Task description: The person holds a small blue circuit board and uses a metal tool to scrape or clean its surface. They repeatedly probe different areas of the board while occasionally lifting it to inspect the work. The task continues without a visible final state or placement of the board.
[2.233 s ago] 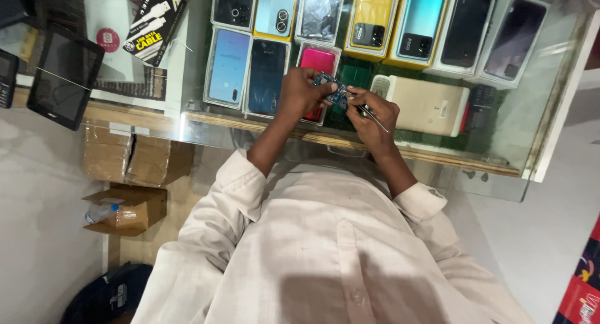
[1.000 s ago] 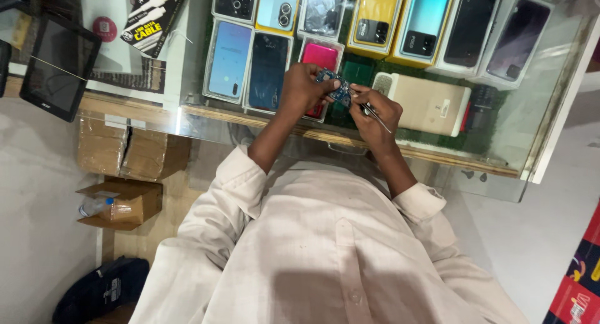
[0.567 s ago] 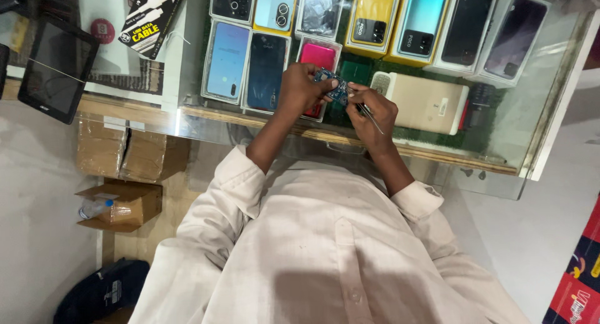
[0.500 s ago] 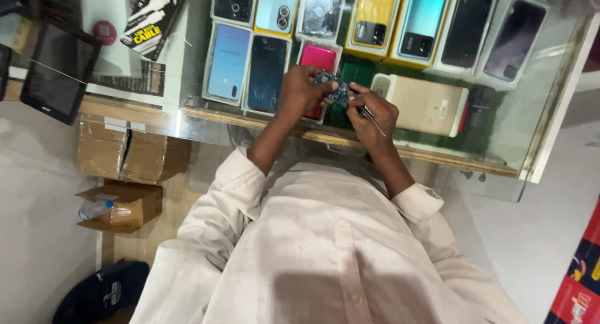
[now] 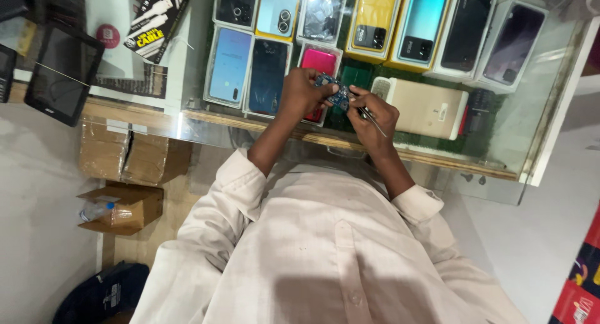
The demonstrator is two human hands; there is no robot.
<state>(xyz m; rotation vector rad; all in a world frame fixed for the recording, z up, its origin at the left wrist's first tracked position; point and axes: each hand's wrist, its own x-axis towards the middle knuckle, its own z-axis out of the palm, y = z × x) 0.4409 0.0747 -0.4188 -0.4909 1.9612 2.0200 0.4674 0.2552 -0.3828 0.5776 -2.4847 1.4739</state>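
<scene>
The left hand pinches a small blue circuit board above the glass table; the right hand pinches a thin metal tool against it; both hands have barely moved, so the poking goes on over the pink phone.

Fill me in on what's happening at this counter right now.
A person in a cream shirt stands at a glass display counter, both hands raised over it. The left hand pinches a small blue circuit board, and the right hand holds a thin metal tool, likely tweezers or a small screwdriver, with its tip at the board. Under the glass lie rows of boxed phones. A dark tablet rests at the counter's left end, and cardboard boxes sit on the floor below.
</scene>
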